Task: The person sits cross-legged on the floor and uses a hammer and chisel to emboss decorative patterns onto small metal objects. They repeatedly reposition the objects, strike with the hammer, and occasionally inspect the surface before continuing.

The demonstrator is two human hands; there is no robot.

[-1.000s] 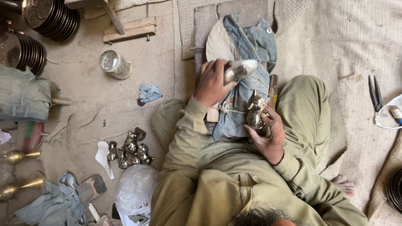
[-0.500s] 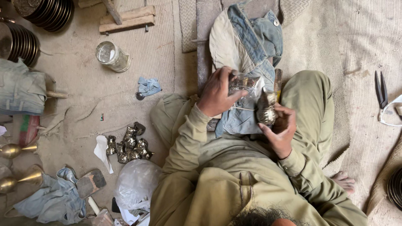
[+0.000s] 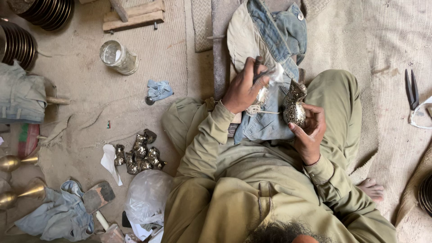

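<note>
My right hand (image 3: 310,130) grips an engraved silver-coloured metal vessel (image 3: 294,105), fingers curled round its belly. My left hand (image 3: 245,87) closes on a crumpled piece of clear plastic (image 3: 274,72) and a small shiny metal piece (image 3: 260,96), half hidden under my fingers; I cannot make out its shape. Both rest over a blue denim cloth (image 3: 270,121) on my lap. On the dusty woven floor mat (image 3: 81,90) lie a cluster of small dark metal pieces (image 3: 141,153), a glass jar (image 3: 118,57) and black pliers (image 3: 411,90).

metal pieces (image 3: 140,155) left of lap, shears (image 3: 411,89) right
</note>
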